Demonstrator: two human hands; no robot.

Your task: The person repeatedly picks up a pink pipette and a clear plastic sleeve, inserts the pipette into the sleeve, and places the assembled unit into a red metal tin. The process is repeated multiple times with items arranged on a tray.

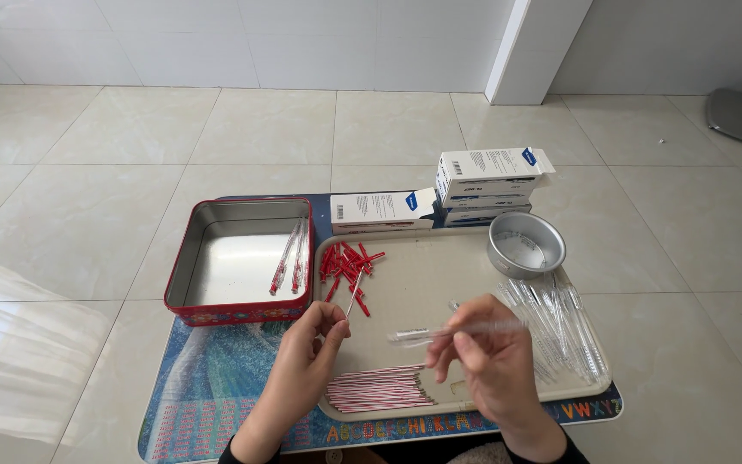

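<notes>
My left hand [307, 352] pinches a thin pen refill [355, 301] with a red end, held over the beige tray [405, 279]. A clear plastic pen barrel [457, 329] lies level between the fingers of my right hand [489, 357], pointing left toward the refill. The two parts are close but apart. Under my hands lies a row of striped red-and-white refills [380, 387]. A heap of small red caps [347, 262] sits at the tray's top left. Several clear barrels [560, 322] lie on the tray's right side.
A red-sided metal tin [216, 249] at the left holds a few finished pens [292, 256]. A round metal bowl [526, 244] stands at the tray's upper right. White cardboard boxes [487, 185] are stacked behind. All rests on a colourful mat [208, 378] on a tiled floor.
</notes>
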